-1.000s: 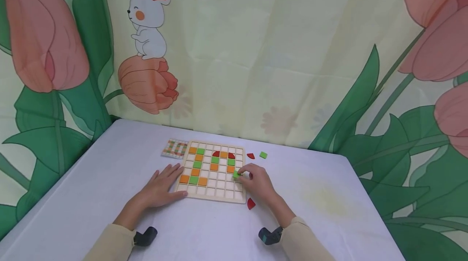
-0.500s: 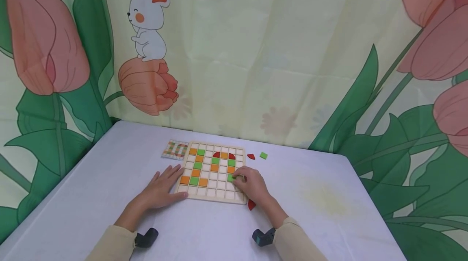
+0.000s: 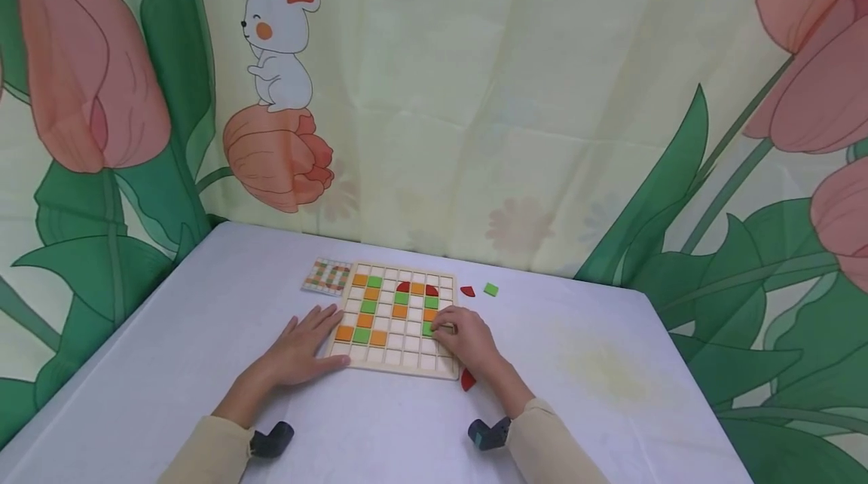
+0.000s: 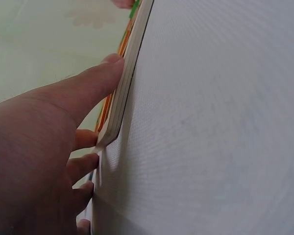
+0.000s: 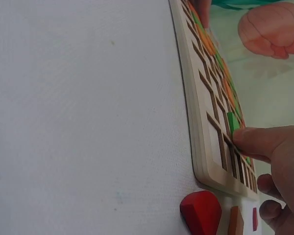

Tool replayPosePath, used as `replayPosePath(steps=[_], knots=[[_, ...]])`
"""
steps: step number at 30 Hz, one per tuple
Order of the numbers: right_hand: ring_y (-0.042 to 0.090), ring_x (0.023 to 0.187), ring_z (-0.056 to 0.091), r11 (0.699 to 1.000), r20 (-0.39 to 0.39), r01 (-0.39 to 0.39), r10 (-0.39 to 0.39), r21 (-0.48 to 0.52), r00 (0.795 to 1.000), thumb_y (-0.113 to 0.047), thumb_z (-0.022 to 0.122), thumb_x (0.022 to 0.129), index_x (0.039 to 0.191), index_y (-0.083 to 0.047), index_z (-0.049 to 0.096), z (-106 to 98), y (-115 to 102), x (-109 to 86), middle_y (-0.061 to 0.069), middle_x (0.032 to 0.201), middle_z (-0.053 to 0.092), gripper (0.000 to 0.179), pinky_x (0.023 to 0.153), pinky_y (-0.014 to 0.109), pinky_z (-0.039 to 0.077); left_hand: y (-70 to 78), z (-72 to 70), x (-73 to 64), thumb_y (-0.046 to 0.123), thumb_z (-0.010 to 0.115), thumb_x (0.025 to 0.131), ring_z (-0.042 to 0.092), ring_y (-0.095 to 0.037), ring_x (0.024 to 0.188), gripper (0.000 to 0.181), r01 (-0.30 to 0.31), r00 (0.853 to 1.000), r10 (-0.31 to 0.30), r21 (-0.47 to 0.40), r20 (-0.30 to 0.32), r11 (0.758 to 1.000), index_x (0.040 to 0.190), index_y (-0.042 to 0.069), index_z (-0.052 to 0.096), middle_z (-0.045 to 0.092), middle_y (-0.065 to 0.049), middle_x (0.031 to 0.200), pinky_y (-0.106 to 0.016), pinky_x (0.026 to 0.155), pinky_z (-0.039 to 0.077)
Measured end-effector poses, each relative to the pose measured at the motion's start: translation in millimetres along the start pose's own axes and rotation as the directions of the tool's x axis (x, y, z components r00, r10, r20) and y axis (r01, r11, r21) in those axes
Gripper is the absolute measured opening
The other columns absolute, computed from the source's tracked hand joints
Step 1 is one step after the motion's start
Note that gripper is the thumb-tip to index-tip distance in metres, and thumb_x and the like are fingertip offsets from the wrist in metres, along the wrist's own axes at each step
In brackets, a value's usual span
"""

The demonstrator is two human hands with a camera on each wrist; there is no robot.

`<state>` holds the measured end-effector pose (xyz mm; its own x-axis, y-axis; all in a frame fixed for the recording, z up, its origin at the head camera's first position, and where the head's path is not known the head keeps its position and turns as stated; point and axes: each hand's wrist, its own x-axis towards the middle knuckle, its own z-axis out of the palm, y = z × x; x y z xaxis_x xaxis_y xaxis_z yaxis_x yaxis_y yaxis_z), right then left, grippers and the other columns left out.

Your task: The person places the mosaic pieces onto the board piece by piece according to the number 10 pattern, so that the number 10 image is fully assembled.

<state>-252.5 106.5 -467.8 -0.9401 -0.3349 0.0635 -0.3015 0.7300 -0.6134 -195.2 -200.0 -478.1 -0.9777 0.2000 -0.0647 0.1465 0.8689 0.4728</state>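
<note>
A wooden grid board (image 3: 393,365) holds orange, green and red pieces in some of its cells. My right hand (image 3: 469,339) is at the board's right side, pinching a green square tile (image 3: 427,329) just below an orange one. In the right wrist view the thumb presses against this green tile (image 5: 232,122), which stands slightly proud of the grid; the other side of the pinch is hidden. My left hand (image 3: 298,352) lies spread at the board's left edge. Its thumb (image 4: 100,76) touches the board's front rim in the left wrist view.
A small pattern card (image 3: 327,277) lies by the board's back left corner. Right of the board are a red quarter-round piece (image 3: 468,291) and a green tile (image 3: 491,289). Another red piece (image 3: 468,380) lies near the front right corner. A printed curtain (image 3: 434,107) hangs behind the table.
My right hand has carried the green tile slightly left and down into a cell under the orange tile. Since half a second ago it has stayed there. The left hand keeps its place.
</note>
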Motion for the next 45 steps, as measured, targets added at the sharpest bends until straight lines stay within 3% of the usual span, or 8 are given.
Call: replayPosePath(steps=[10, 17, 23, 28, 33, 40, 45], knots=[[0.017, 0.109, 0.054, 0.996, -0.018, -0.021, 0.023, 0.09, 1.0, -0.023, 0.072, 0.087, 0.097, -0.025, 0.075, 2.4, 6.5, -2.9, -0.006, 0.109, 0.064, 0.011, 0.092, 0.037, 0.051, 1.4, -4.2, -2.8, 0.058, 0.065, 0.083, 0.014, -0.04, 0.149, 0.089, 0.011, 1.0, -0.011, -0.012, 0.021, 1.0, 0.152, 0.011, 0.032, 0.026, -0.013, 0.16, -0.064, 0.119, 0.008], [0.016, 0.105, 0.055, 0.996, -0.011, 0.013, -0.012, 0.083, 1.0, -0.022, 0.072, 0.087, 0.106, -0.021, 0.075, 3.5, 3.5, -0.4, -0.004, 0.109, 0.064, 0.019, 0.09, 0.035, 0.05, 0.9, -3.6, -1.4, 0.057, 0.065, 0.084, 0.014, -0.04, 0.149, 0.089, 0.007, 1.0, -0.007, -0.013, 0.016, 1.0, 0.151, 0.01, 0.032, 0.026, -0.014, 0.16, -0.064, 0.118, 0.008], [0.015, 0.1, 0.055, 0.999, -0.026, 0.01, -0.009, 0.053, 1.0, -0.019, 0.072, 0.087, 0.095, -0.022, 0.076, 7.7, 2.6, 2.9, -0.004, 0.104, 0.064, 0.01, 0.083, 0.03, 0.049, 1.1, -2.5, -0.3, 0.056, 0.066, 0.084, 0.014, -0.04, 0.149, 0.088, 0.005, 1.0, -0.005, -0.014, 0.017, 1.0, 0.151, 0.01, 0.032, 0.025, -0.013, 0.16, -0.064, 0.118, 0.008], [0.016, 0.102, 0.054, 0.999, -0.018, 0.005, -0.004, 0.053, 1.0, -0.018, 0.072, 0.087, 0.09, -0.025, 0.076, 9.6, 4.9, 3.1, -0.006, 0.105, 0.064, 0.009, 0.086, 0.031, 0.05, 2.4, -3.3, -1.2, 0.057, 0.065, 0.084, 0.014, -0.04, 0.149, 0.089, 0.012, 1.0, -0.012, -0.011, 0.025, 1.0, 0.151, 0.01, 0.032, 0.025, -0.013, 0.16, -0.064, 0.119, 0.008], [0.015, 0.105, 0.054, 0.996, -0.017, -0.026, 0.027, 0.083, 0.999, -0.022, 0.072, 0.087, 0.093, -0.026, 0.076, 7.0, 8.5, 1.8, -0.007, 0.107, 0.063, 0.008, 0.088, 0.031, 0.052, 2.5, -4.0, -2.4, 0.058, 0.065, 0.083, 0.015, -0.041, 0.149, 0.089, 0.011, 1.0, -0.01, -0.009, 0.02, 1.0, 0.151, 0.01, 0.033, 0.026, -0.014, 0.16, -0.064, 0.118, 0.009], [0.017, 0.113, 0.054, 0.991, -0.078, -0.086, 0.094, 0.098, 0.993, -0.022, 0.073, 0.087, 0.099, -0.022, 0.074, -3.3, 18.3, 2.3, -0.004, 0.112, 0.065, 0.013, 0.094, 0.036, 0.054, 0.8, -2.8, -2.7, 0.057, 0.066, 0.083, 0.016, -0.041, 0.148, 0.088, 0.001, 1.0, -0.001, -0.004, 0.005, 1.0, 0.151, 0.01, 0.034, 0.027, -0.014, 0.159, -0.065, 0.118, 0.01], [0.018, 0.106, 0.054, 0.989, -0.128, -0.134, 0.141, 0.058, 0.982, -0.022, 0.073, 0.086, 0.104, -0.019, 0.074, -11.7, 30.0, 6.7, 0.0, 0.116, 0.064, 0.018, 0.079, 0.029, 0.056, 0.7, -1.7, -2.1, 0.057, 0.066, 0.083, 0.016, -0.041, 0.148, 0.088, -0.005, 1.0, 0.005, -0.006, -0.004, 1.0, 0.15, 0.01, 0.034, 0.028, -0.014, 0.159, -0.065, 0.118, 0.01]])
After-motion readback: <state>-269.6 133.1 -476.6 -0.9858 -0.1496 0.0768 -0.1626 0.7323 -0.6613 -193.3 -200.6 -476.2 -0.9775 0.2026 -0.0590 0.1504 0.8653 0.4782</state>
